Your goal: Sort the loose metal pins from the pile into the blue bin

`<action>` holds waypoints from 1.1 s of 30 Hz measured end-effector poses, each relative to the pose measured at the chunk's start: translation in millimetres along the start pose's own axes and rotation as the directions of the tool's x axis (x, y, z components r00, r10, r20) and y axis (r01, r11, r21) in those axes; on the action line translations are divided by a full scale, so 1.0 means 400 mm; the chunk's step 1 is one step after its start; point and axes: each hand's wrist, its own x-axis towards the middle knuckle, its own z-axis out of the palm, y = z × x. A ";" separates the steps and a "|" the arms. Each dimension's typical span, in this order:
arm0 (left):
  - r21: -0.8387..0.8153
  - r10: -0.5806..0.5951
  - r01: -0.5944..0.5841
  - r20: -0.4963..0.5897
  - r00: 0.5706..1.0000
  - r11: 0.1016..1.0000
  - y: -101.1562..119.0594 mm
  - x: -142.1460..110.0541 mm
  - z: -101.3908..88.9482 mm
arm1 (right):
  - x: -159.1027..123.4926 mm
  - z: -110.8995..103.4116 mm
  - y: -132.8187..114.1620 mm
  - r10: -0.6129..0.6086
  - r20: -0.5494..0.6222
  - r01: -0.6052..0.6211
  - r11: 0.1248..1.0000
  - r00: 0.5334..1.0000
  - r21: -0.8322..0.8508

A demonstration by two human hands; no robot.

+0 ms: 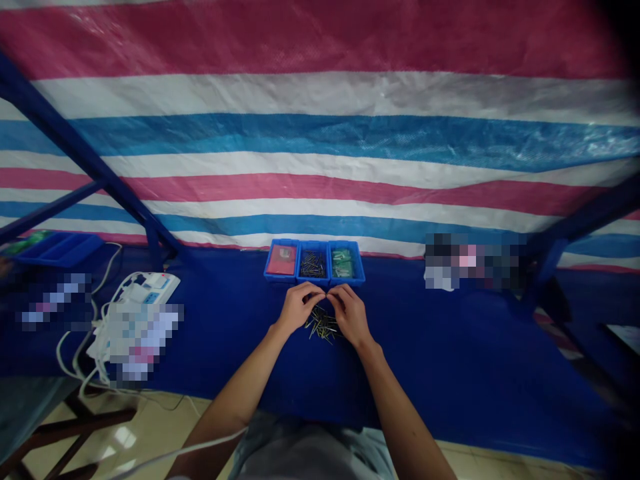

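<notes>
My left hand [301, 308] and my right hand [350, 312] meet fingertip to fingertip, both closed in a pinch. What they hold between the tips is too small to make out. Just below the fingers, a loose pile of thin, brassy pieces that look like screws [323, 327] lies on the blue tabletop [425, 360]. Beyond my hands stand three blue bins side by side. In the left bin [267, 273] is something flat and red, the middle bin [313, 281] has dark screw-like pieces, and the right bin [359, 277] contains small pale green and white pieces.
A white power strip [167, 288] with tangled white cables [103, 333] sits on the left, beside blurred-out items. At far left is a blue divided tray [60, 248]. Blue metal frame bars [75, 133] slope down at both sides. A striped plastic sheet [320, 147] hangs behind the table.
</notes>
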 end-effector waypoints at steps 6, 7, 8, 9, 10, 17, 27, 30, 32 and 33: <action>0.000 -0.001 0.001 -0.001 1.000 1.000 0.001 0.000 0.000 | 0.000 -0.001 0.000 0.000 0.001 0.000 1.000 1.000 -0.005; 0.000 -0.001 0.001 0.001 1.000 1.000 0.001 -0.001 0.000 | 0.000 -0.001 0.000 -0.001 0.002 0.001 1.000 1.000 -0.006; 0.001 0.000 0.000 0.002 1.000 1.000 0.001 -0.001 0.000 | 0.000 -0.001 0.000 -0.003 0.002 0.003 1.000 1.000 -0.006; 0.001 0.000 0.000 0.002 1.000 1.000 0.001 -0.001 0.000 | 0.000 -0.002 0.000 -0.005 0.000 0.005 1.000 1.000 -0.008; 0.002 0.000 0.000 0.001 1.000 1.000 0.001 -0.001 0.000 | 0.000 -0.002 0.000 -0.007 -0.003 0.007 1.000 1.000 -0.009; 0.004 0.002 -0.002 -0.005 1.000 1.000 0.001 0.001 0.000 | 0.001 -0.003 0.000 -0.011 0.005 0.011 1.000 1.000 -0.022; 0.014 0.005 -0.005 -0.001 1.000 1.000 0.005 0.000 -0.002 | 0.001 -0.009 -0.003 -0.005 0.006 0.005 0.999 1.000 -0.038; 0.016 0.008 -0.008 -0.007 1.000 1.000 0.004 0.000 -0.001 | 0.001 -0.010 -0.005 -0.001 0.010 0.001 0.999 1.000 -0.050; 0.013 0.011 -0.010 -0.013 1.000 1.000 0.004 0.000 0.000 | 0.000 -0.010 -0.006 0.001 0.016 0.000 0.998 1.000 -0.056; 0.011 0.011 -0.011 -0.017 1.000 1.000 0.005 0.000 0.001 | 0.000 -0.010 -0.006 0.002 0.019 -0.001 0.998 1.000 -0.058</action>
